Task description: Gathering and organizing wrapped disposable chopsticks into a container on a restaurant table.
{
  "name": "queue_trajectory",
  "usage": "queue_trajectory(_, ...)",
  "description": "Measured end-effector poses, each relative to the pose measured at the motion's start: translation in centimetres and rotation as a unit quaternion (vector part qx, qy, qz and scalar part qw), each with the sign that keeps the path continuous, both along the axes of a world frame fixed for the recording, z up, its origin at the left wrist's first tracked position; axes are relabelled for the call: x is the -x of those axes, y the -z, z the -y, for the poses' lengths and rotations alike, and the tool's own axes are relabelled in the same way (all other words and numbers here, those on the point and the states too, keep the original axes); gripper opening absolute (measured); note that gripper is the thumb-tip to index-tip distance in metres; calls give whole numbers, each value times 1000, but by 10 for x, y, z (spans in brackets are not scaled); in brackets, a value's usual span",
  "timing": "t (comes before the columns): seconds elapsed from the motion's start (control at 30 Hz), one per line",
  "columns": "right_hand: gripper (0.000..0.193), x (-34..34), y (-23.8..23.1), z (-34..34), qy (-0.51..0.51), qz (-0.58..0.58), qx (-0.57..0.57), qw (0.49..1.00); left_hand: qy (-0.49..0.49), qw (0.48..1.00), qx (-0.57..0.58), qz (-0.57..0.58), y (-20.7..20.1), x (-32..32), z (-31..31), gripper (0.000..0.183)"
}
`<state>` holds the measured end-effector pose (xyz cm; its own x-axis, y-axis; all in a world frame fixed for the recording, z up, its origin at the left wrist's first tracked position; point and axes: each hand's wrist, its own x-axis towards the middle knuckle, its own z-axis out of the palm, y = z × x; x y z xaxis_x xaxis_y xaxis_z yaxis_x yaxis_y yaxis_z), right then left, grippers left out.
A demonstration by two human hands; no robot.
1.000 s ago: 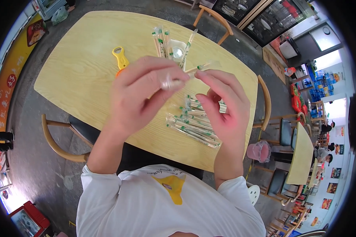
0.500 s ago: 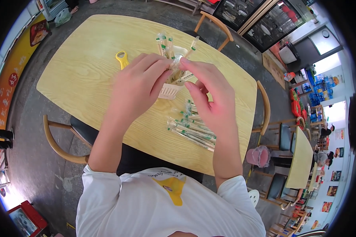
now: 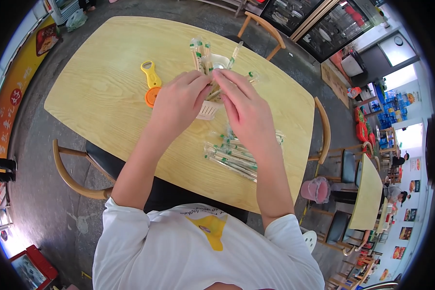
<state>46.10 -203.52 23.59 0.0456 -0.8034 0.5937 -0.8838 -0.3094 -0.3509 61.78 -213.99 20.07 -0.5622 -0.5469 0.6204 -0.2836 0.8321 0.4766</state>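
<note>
Over a white slotted plastic basket [image 3: 208,111], my left hand [image 3: 179,96] and my right hand [image 3: 249,104] meet with their fingertips pinched close together. Whatever is between the fingertips is mostly hidden; only a small clear, shiny bit shows there. Chopsticks in clear wrappers with green marks [image 3: 199,54] stand upright in the basket, and a few lean out at its right side. More wrapped chopsticks [image 3: 232,162] lie in a loose pile on the table, below and partly behind my right forearm.
On the pale wood-grain table [image 3: 96,72], a yellow tool with a ring end [image 3: 151,73] lies beside an orange round piece [image 3: 152,96], left of my left hand. Wooden chairs [image 3: 263,29] stand around the table. A pink lined bin [image 3: 316,191] is on the floor at right.
My hands have drawn closer together, and the right fingers have closed in. The left hand has shifted slightly, uncovering the orange round piece.
</note>
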Motion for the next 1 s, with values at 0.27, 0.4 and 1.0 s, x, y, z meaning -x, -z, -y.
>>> queue_trajectory(0.27,41,38,22,-61,68,139,-61,986,-19,984,46,-171,17,-24,-21,20)
queue_trajectory(0.4,35,59,67,-80,141,139,-194,961,55,989,-50,-128,33,-35,-44,19)
queue_trajectory(1.0,10,58,110,-91,177,41,-234,955,204,976,-47,61,62,3,-68,9)
